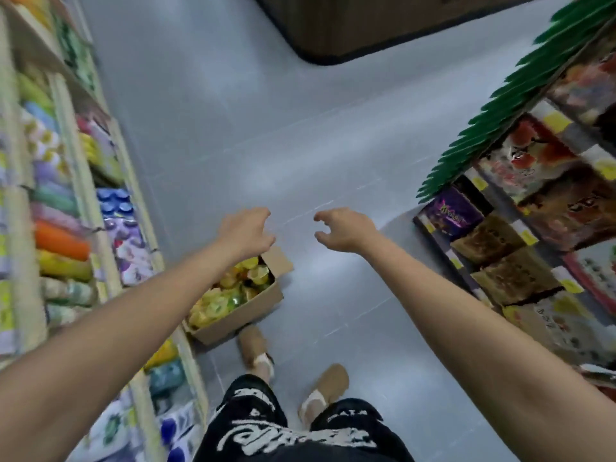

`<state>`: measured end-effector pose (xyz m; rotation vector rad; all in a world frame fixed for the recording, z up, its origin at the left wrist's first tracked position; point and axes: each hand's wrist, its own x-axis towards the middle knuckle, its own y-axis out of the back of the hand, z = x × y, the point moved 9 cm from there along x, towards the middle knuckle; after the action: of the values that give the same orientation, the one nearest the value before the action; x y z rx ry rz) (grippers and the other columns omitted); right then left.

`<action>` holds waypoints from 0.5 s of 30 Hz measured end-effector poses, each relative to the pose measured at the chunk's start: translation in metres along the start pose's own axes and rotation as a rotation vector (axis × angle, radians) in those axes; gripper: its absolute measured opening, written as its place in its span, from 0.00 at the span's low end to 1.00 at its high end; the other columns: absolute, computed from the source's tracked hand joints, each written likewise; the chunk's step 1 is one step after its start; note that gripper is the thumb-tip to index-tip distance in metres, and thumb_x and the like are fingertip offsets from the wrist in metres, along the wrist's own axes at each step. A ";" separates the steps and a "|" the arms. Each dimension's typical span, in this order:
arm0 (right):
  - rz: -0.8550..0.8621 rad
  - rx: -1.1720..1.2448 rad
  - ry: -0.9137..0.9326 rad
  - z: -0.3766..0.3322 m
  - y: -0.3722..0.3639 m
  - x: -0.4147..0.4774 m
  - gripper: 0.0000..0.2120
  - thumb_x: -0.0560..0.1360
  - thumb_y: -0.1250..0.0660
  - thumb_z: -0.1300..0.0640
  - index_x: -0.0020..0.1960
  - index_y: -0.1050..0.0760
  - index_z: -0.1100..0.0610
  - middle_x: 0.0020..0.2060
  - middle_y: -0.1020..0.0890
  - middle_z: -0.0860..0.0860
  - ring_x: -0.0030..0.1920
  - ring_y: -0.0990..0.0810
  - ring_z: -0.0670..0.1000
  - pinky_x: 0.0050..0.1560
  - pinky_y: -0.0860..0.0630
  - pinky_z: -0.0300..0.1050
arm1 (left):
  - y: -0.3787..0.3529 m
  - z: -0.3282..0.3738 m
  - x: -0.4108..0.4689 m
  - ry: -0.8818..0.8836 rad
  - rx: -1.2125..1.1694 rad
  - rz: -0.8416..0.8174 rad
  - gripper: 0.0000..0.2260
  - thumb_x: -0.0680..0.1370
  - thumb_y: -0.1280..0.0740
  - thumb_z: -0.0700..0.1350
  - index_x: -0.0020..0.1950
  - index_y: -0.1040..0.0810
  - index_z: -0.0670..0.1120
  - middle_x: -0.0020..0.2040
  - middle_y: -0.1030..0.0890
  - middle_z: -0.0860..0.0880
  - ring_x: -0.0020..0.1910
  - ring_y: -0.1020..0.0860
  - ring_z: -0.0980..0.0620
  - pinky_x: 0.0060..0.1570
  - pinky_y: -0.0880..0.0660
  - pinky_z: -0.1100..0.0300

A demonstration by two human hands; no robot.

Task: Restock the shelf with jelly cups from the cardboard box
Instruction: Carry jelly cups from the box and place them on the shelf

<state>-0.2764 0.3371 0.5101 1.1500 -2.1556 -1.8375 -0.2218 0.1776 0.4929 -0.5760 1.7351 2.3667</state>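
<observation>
An open cardboard box [248, 310] stands on the grey floor against the foot of the left shelf [86, 191]. It is full of yellow and green jelly cups [230, 290]. My left hand [245, 233] hovers above the box's far end, fingers loosely curled and holding nothing. My right hand [343, 230] hangs to the right over bare floor, fingers loosely curled, also holding nothing. Both arms are stretched forward. The view is blurred.
The left shelf holds rows of colourful packets and cups. A second shelf [533, 228] with boxed snacks and green fringe trim stands on the right. A dark counter base [366, 31] lies ahead. My feet in tan slippers [328, 383] stand behind the box.
</observation>
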 end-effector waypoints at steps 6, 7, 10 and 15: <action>-0.128 -0.126 0.183 -0.137 -0.048 0.089 0.20 0.78 0.41 0.49 0.68 0.29 0.52 0.62 0.22 0.53 0.62 0.25 0.56 0.57 0.25 0.52 | 0.004 -0.160 -0.028 0.215 0.020 -0.002 0.21 0.77 0.37 0.52 0.68 0.29 0.44 0.65 0.25 0.43 0.64 0.27 0.42 0.58 0.29 0.51; -0.150 -0.149 0.204 -0.155 -0.058 0.102 0.19 0.77 0.41 0.50 0.66 0.28 0.53 0.60 0.21 0.53 0.60 0.24 0.57 0.55 0.24 0.52 | 0.001 -0.182 -0.029 0.236 0.015 -0.011 0.22 0.77 0.37 0.52 0.68 0.29 0.45 0.65 0.25 0.43 0.64 0.27 0.42 0.57 0.28 0.51; -0.213 -0.161 0.213 -0.190 -0.087 0.142 0.19 0.77 0.41 0.49 0.66 0.28 0.52 0.59 0.20 0.53 0.60 0.24 0.57 0.53 0.26 0.49 | -0.017 -0.234 -0.026 0.286 0.016 -0.045 0.21 0.77 0.37 0.53 0.67 0.29 0.46 0.64 0.23 0.45 0.62 0.26 0.42 0.56 0.27 0.51; -0.270 -0.133 0.205 -0.206 -0.140 0.197 0.20 0.77 0.41 0.50 0.68 0.29 0.52 0.60 0.21 0.53 0.62 0.25 0.56 0.50 0.30 0.45 | -0.076 -0.280 0.001 0.345 -0.064 -0.109 0.21 0.77 0.38 0.52 0.68 0.29 0.46 0.64 0.24 0.46 0.62 0.26 0.43 0.55 0.28 0.51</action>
<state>-0.2451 0.0555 0.3666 1.5849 -1.8138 -1.8320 -0.1360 -0.0621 0.3532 -1.1171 1.7029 2.3615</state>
